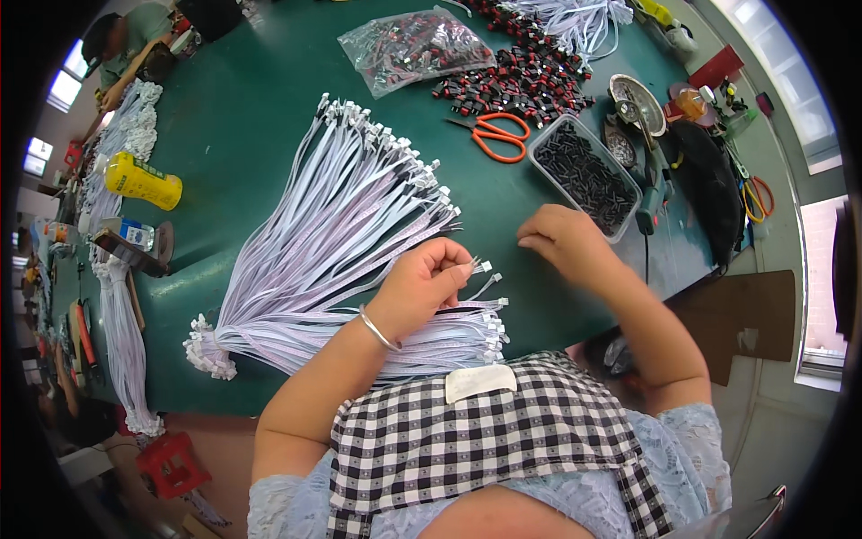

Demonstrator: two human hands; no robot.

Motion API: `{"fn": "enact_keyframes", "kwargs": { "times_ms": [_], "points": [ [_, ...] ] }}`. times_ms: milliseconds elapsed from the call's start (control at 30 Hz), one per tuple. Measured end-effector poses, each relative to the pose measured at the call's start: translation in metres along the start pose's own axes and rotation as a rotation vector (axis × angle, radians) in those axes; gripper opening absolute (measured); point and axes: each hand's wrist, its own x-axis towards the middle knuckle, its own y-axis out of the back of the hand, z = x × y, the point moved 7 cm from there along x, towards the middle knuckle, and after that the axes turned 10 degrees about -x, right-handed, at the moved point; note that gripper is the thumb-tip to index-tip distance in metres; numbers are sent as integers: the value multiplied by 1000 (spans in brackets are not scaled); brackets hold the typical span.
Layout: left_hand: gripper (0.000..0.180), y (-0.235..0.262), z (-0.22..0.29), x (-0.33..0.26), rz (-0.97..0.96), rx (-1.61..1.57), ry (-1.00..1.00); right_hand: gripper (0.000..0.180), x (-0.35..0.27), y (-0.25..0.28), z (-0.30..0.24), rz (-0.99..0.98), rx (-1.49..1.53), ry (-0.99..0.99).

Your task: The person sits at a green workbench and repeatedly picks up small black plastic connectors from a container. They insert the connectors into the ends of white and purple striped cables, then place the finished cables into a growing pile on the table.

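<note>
A large bundle of white and pale lilac flat cables [305,242] fans out across the green table, with small white connectors at the tips and a gathered knot of connectors at the left. Over its near part, my left hand [424,280] pinches a cable's thin bare ends between thumb and forefinger. To its right, my right hand [567,241] hangs beside a clear plastic box [636,199] of short black tubes [582,171]. Its thumb and fingers are pressed together; anything between them is too small to make out.
Orange-handled scissors [501,135] lie beyond my hands. Behind them are a pile of black-and-red parts [530,81] and a clear bag [413,49]. A metal bowl [639,103] and a soldering iron [654,193] sit at right. A yellow bottle [144,181] stands left; another person [135,45] sits far left.
</note>
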Motion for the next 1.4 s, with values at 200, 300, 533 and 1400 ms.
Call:
{"fn": "enact_keyframes", "kwargs": {
  "times_ms": [200,300,533,1400],
  "points": [
    [7,-1,1,1,17,4,-25,14,-5,-28,-13,49,816,-367],
    [7,0,0,0,21,-4,-25,13,-5,-32,-21,45,898,-394],
    [7,-1,1,1,17,-8,-38,12,-6,-29,-20,63,894,-414],
    [10,-2,1,0,21,138,-67,10,4,-11,-34,10,536,-154]
  ]
}}
